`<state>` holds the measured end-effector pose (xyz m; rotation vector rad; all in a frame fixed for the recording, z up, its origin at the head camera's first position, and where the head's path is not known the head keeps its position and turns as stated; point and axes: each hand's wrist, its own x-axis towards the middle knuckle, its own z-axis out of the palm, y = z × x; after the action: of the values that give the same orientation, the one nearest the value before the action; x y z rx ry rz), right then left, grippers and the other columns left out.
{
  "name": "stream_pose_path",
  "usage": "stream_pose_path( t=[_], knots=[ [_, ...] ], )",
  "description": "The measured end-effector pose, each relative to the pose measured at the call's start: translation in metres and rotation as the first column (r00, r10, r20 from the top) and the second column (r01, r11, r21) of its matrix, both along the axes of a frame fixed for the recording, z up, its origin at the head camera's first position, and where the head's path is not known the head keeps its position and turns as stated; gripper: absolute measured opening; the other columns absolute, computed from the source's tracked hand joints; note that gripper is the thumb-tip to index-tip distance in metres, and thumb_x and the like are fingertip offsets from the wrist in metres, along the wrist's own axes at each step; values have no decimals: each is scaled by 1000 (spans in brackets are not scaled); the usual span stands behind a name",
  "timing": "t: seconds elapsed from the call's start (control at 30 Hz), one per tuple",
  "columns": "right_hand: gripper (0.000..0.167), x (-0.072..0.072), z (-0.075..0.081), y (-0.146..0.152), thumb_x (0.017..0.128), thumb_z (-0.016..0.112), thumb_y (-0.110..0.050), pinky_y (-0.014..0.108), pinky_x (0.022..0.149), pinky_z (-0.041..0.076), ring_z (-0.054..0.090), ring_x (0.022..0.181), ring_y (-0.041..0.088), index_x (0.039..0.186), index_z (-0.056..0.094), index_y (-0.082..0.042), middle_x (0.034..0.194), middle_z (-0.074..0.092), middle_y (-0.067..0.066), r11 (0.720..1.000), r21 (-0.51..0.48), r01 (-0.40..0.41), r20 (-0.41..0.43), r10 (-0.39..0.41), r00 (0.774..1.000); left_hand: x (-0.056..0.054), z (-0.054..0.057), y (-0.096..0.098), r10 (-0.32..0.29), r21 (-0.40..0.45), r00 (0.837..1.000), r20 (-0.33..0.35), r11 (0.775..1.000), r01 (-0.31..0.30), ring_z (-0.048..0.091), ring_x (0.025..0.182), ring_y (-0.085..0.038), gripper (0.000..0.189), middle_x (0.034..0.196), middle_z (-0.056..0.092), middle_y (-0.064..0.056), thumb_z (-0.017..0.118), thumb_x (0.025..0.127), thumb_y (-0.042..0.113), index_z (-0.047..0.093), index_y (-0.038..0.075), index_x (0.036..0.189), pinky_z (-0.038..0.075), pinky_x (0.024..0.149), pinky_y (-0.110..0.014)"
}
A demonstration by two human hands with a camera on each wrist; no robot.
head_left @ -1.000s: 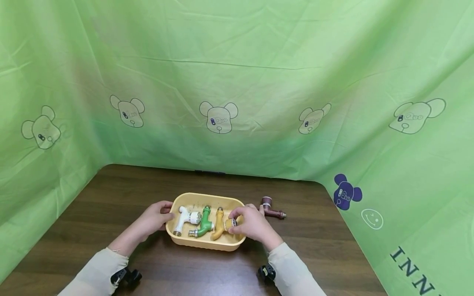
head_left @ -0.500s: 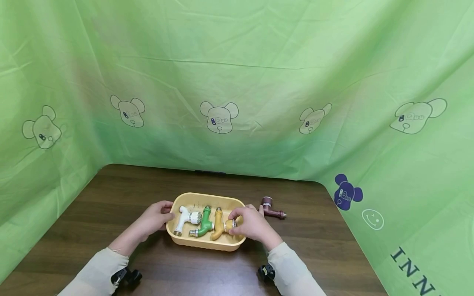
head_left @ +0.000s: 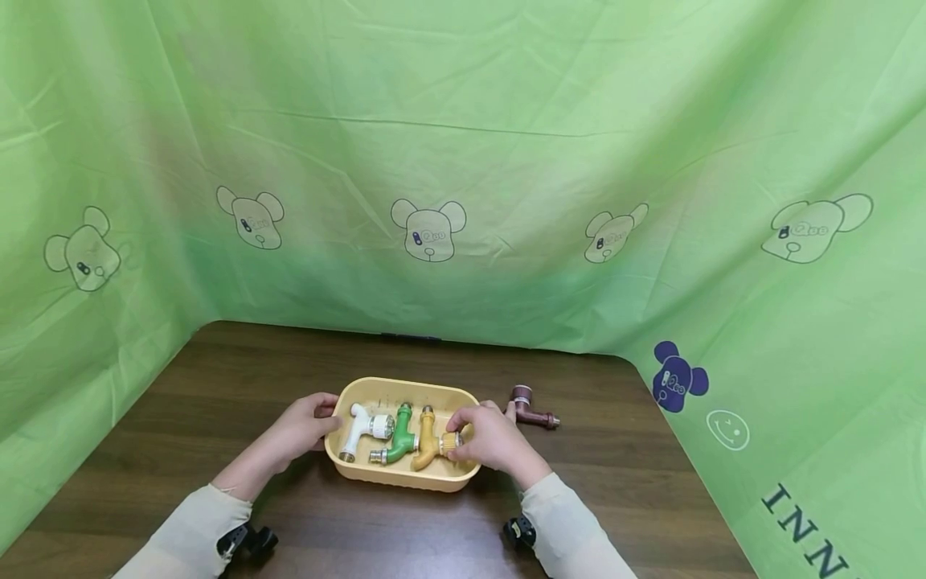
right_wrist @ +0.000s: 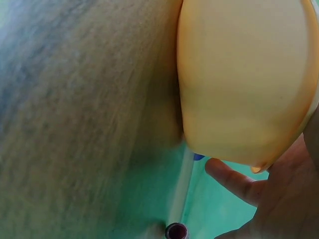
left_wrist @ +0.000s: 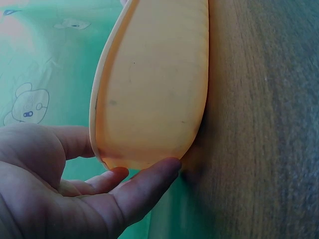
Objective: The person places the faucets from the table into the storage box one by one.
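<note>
A pale yellow plastic tub [head_left: 394, 478] sits on the table with three taps lying in it. My left hand [head_left: 302, 426] holds the tub's left end, thumb over the rim and fingers against the outer wall. With thumb and forefinger, my right hand [head_left: 495, 438] pinches the ribbed knob of the yellow tap [head_left: 428, 441] inside the tub. Left of that tap lie the green tap [head_left: 401, 434] and, farther left, the white tap [head_left: 358, 430]. In the right wrist view, the tub's wall [right_wrist: 244, 79] hides what the right thumb and forefinger hold.
A maroon tap [head_left: 531, 408] lies on the brown wooden table [head_left: 615, 482], just beyond my right hand. Green printed cloth [head_left: 434, 161] hangs along the back and both sides. A small black device [head_left: 247, 541] is strapped near the left wrist.
The yellow tap has shifted slightly left within the tub, and more of its ribbed knob shows between my right fingers. Both hands and the tub have stayed in nearly the same place.
</note>
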<state>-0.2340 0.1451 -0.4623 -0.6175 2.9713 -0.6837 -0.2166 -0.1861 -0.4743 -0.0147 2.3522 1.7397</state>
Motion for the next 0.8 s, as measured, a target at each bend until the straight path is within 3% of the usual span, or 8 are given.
stream_pose_path(
  t=[0.4,0.8],
  knots=[
    [28,1,3,-1,70,93,-29,82,112,2,56,114,26,90,73,-26,90,70,-16,1000,5,-5,-17,5,1000,1,1,0,3,10,1000,0,1000,-3,66,107,-28,48,130,59,-28,59,100,4,45,-10,144,63,79,-43],
    [27,-1,8,2,77,88,-26,80,115,4,56,121,27,100,75,-18,100,73,-10,997,-74,-18,-69,13,998,-1,-2,-2,-4,45,1000,3,999,4,67,103,-27,47,129,59,-29,57,100,2,45,-11,143,63,78,-43]
  ],
)
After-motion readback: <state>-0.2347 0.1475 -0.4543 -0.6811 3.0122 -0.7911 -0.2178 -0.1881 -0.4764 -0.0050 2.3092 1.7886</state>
